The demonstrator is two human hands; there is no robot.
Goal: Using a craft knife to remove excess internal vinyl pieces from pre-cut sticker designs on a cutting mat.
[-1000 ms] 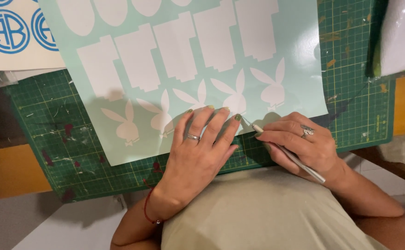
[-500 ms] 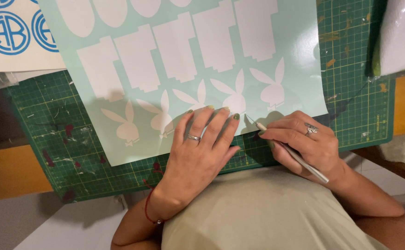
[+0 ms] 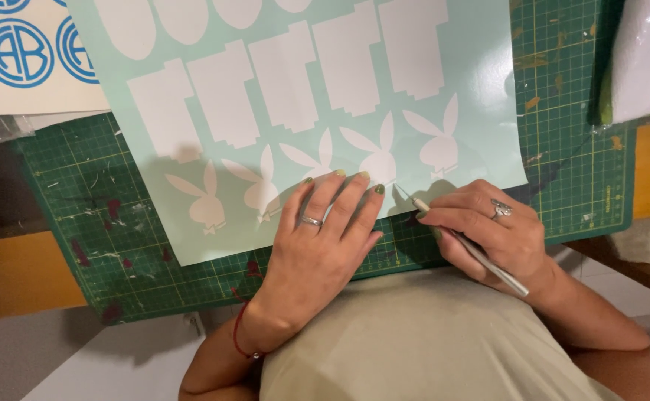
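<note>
Vinyl is thin and limp here: the glossy mint-green vinyl sheet point(image 3: 481, 111) with white rabbit and tab cut-outs lies over the scuffed green cutting mat point(image 3: 577, 193) on the worktop, its lower edge nearest you. Your left hand point(image 3: 317, 252) lies flat and open, pinning that edge. Your right hand point(image 3: 492, 234) pinches a slim silver craft knife point(image 3: 469, 249), tip touching the sheet. It could tear easily, so hold beside the cut

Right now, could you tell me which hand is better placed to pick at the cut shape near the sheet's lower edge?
Probably the right hand: its fingers grip the weeding tool, whose tip touches the mint vinyl sheet beside a white rabbit shape. The left hand lies flat, pressing the sheet down.
</note>
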